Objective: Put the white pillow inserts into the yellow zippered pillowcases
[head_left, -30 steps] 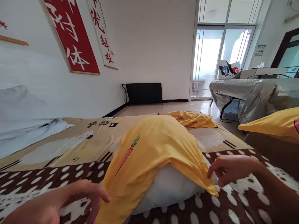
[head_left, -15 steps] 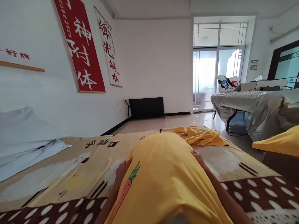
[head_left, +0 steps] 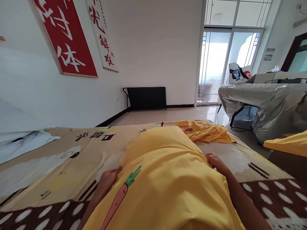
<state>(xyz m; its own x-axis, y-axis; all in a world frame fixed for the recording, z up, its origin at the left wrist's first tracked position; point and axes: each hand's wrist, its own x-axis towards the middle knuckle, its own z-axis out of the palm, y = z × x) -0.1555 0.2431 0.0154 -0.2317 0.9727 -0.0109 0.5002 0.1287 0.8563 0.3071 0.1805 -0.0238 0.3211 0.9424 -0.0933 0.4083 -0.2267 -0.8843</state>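
Note:
A puffed-up yellow pillowcase [head_left: 165,179] with a printed carrot lies across the bed in front of me, filled out by something soft inside, like a pillow. My left hand [head_left: 110,176] pinches its left edge, thumb and fingers closed on the cloth. On the opposite side, my right hand [head_left: 215,162] is closed on the right edge, where a fold runs across between both hands. A second yellow cloth [head_left: 206,131], also with a carrot print, lies crumpled just beyond the pillowcase. The near end of the pillowcase runs out of view at the bottom.
A patterned blanket [head_left: 59,166] covers the bed. White cloth [head_left: 31,145] lies at the left by the wall. Another yellow cloth [head_left: 287,145] sits at the right edge. Beyond stand a plastic-covered table [head_left: 268,95] and a black folded panel [head_left: 147,97] against the wall.
Both hands have come nearer to me and moved outward along the pillowcase edges, and a crosswise fold now shows in the cloth. My view has tilted down.

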